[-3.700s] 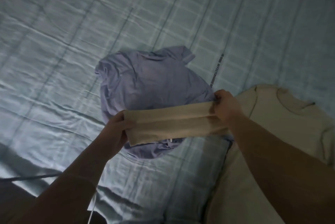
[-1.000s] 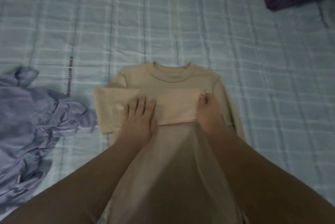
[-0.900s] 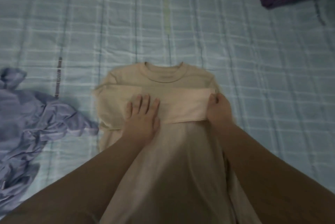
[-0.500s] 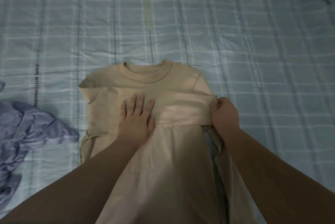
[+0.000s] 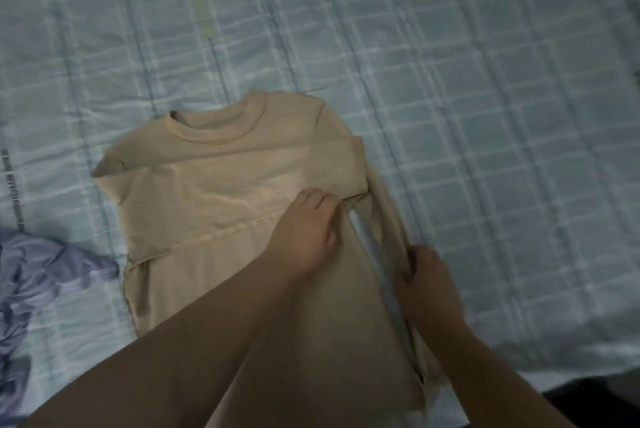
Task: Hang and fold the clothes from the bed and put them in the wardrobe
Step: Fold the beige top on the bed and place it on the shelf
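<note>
Beige cloth, a long-sleeved top (image 5: 221,192), lies flat on the bed (image 5: 485,116) right in front of you. Its round collar (image 5: 221,126) points away from you, tilted a little to your right, and the hem end runs back under your forearms. So the long axis goes from you toward the far side of the bed. One sleeve is folded across the chest, its stitched cuff edge slanting from lower left to upper right.

Your left grip (image 5: 304,230) rests on the body of the top at its right edge, with the fingers bent at the knuckles. You cannot tell whether they pinch the fabric or only press on it. Your right grip (image 5: 429,289) pinches the other sleeve (image 5: 384,219), which lies along the right side with a sliver of sheet showing between it and the body.

The bed wears a pale blue checked sheet, creased in places. A crumpled lilac garment (image 5: 34,275) lies at the left edge, apart from the top. The dim room shows only a dark patch of floor (image 5: 588,400) at the near right corner.
</note>
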